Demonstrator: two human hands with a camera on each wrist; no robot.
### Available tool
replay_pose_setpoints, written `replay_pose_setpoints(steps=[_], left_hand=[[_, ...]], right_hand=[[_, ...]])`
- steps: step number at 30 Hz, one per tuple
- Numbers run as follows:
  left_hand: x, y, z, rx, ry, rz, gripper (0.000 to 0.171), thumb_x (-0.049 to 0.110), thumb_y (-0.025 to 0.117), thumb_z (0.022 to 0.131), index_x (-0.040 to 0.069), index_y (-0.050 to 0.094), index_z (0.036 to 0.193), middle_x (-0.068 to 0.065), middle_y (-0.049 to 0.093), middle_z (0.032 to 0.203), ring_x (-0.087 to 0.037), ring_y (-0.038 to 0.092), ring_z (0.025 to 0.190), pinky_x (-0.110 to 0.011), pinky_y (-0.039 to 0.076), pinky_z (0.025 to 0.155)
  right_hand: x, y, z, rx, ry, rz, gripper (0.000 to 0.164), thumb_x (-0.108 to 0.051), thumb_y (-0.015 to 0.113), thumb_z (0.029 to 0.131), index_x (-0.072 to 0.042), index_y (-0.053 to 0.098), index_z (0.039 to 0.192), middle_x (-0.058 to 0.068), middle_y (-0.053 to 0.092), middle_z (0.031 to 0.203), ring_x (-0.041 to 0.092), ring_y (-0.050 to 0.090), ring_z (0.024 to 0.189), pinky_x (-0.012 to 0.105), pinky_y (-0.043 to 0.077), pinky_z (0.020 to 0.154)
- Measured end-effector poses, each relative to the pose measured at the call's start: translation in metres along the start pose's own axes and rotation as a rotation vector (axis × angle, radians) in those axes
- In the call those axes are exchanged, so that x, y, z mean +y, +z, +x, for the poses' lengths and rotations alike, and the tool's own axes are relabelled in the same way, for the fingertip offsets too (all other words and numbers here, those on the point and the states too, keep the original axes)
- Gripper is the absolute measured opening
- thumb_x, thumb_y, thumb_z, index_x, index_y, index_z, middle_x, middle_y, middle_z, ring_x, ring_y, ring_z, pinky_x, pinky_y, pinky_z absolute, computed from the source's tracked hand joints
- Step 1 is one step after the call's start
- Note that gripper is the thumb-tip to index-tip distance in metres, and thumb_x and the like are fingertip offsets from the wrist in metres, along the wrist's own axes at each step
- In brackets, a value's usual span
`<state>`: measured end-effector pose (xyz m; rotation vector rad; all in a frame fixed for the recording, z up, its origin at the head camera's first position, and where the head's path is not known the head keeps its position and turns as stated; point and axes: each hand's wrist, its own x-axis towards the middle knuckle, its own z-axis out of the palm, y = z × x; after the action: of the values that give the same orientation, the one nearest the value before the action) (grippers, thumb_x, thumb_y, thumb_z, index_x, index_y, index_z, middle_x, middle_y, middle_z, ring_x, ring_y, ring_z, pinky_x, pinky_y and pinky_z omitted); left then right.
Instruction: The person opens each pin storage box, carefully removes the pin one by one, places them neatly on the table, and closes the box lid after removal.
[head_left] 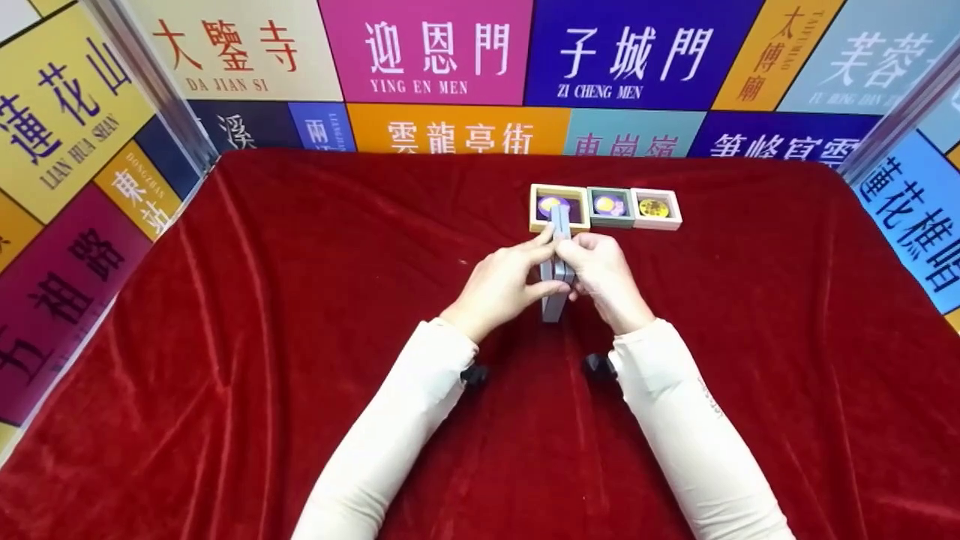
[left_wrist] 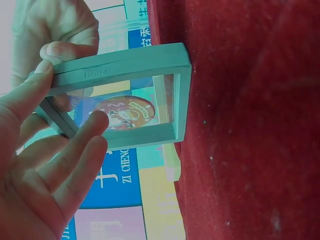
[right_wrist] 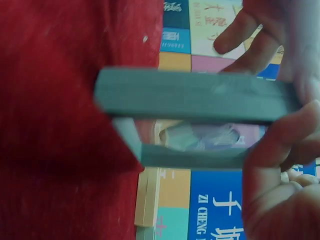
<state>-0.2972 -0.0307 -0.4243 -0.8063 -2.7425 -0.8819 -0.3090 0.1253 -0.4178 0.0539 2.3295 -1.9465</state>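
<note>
At the left of the grip, the left hand [head_left: 501, 283] holds the grey frame [head_left: 553, 307] by thumb and fingers, two fingers spread over its clear window, where a round badge [left_wrist: 131, 113] shows; the frame stands upright, edge toward the person, between both hands. At the right, the right hand [head_left: 601, 271] pinches the frame's upper part. Just beyond the grip, running rightward, a cream box [head_left: 534, 216], a green box [head_left: 613, 222] and a pale pink box [head_left: 670, 223] sit side by side on red cloth [head_left: 300, 337].
</note>
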Motion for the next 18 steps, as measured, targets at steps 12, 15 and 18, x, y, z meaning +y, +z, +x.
replay_pose_setpoints(steps=[12, 15, 18], left_hand=[[0.0009, -0.0004, -0.0007, -0.039, -0.02, -0.027, 0.067, 0.046, 0.066, 0.084, 0.029, 0.04, 0.143, 0.005, 0.037, 0.152, -0.02, 0.057, 0.123, -0.039, 0.051, 0.091], [0.0009, -0.001, -0.0001, -0.066, -0.051, -0.016, 0.074, 0.047, 0.067, 0.083, 0.028, 0.035, 0.147, 0.0, 0.049, 0.145, -0.022, 0.061, 0.117, -0.042, 0.052, 0.088], [-0.0003, -0.0025, 0.0017, -0.074, -0.109, -0.065, 0.076, 0.044, 0.071, 0.082, 0.025, 0.036, 0.147, -0.002, 0.062, 0.13, -0.02, 0.066, 0.105, -0.04, 0.052, 0.086]], right_hand=[[0.0055, -0.0042, 0.006, 0.018, 0.079, 0.083, 0.014, -0.019, 0.047, 0.086, -0.011, 0.059, 0.085, -0.007, 0.052, 0.055, 0.006, 0.049, 0.042, 0.021, 0.045, 0.043], [0.0056, -0.0045, 0.0069, 0.035, 0.083, 0.081, 0.014, -0.019, 0.045, 0.087, -0.012, 0.057, 0.083, -0.006, 0.051, 0.055, 0.007, 0.049, 0.042, 0.022, 0.045, 0.042], [0.0041, -0.0048, 0.0069, 0.038, 0.098, 0.078, 0.015, -0.02, 0.043, 0.089, -0.013, 0.056, 0.083, -0.005, 0.051, 0.057, 0.008, 0.048, 0.041, 0.023, 0.045, 0.042]])
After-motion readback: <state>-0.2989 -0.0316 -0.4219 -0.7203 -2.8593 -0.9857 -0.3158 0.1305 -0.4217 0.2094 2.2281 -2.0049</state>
